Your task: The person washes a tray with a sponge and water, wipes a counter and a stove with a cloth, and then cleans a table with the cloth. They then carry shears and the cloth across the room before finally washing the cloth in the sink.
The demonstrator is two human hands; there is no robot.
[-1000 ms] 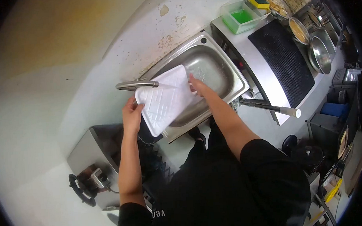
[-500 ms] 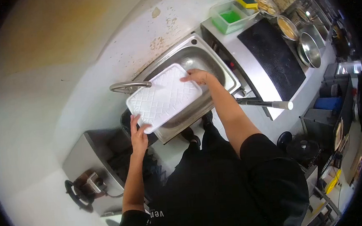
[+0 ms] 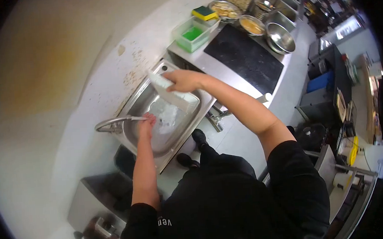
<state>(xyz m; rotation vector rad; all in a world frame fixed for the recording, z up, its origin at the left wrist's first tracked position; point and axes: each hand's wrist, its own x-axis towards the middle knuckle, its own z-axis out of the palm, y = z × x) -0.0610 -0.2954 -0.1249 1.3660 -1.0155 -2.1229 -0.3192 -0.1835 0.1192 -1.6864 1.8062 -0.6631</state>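
A white plastic tray (image 3: 170,92) is tipped on its edge over the right part of the sink. My right hand (image 3: 184,81) grips its upper rim, with the fingers closed on it. At the end of the curved faucet (image 3: 120,120) is my left hand (image 3: 146,125), apart from the tray. Its fingers look small and foreshortened beside the spout, and I cannot tell whether they touch it. Below both hands, the steel sink (image 3: 136,143) has a wet, whitish basin floor.
On the steel counter are a tub of green liquid (image 3: 190,35), a yellow and green sponge (image 3: 204,13), a black mat (image 3: 243,57) and steel bowls (image 3: 280,38). A pale-ended handle (image 3: 265,98) sticks up between sink and counter. A kettle-like pot (image 3: 103,232) stands lower left.
My left hand has let go of the tray and moved to the faucet's spout. The tray, flat before, is now tipped up in my right hand. The view has turned rightward.
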